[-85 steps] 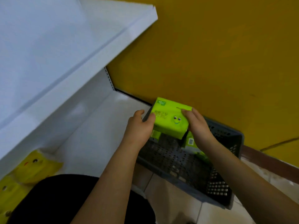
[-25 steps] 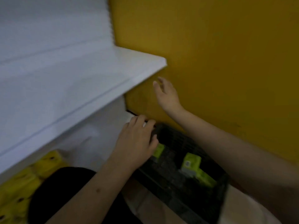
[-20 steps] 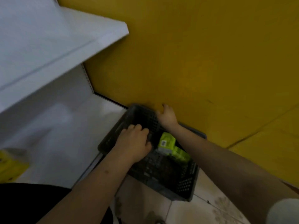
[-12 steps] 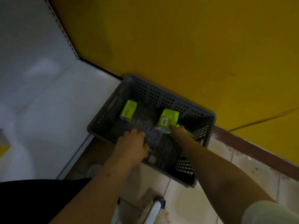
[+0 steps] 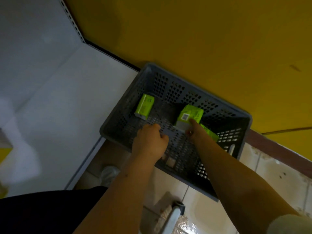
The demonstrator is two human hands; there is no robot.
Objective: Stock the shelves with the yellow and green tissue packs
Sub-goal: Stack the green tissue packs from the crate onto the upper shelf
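Three tissue packs [image 5: 144, 106] in the basket [image 5: 243, 132], right of the shelf [image 5: 59, 115]

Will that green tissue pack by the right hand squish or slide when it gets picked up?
The green tissue pack probably squishes a little: its wrapper looks soft and puffy. It is likely light for its size. The wrapper looks shiny, so it may slip unless the right hand gets a firm grip. It is boxy and won't roll in the basket.

Grey basket [image 5: 194, 78] on tiled floor [image 5: 273, 179]
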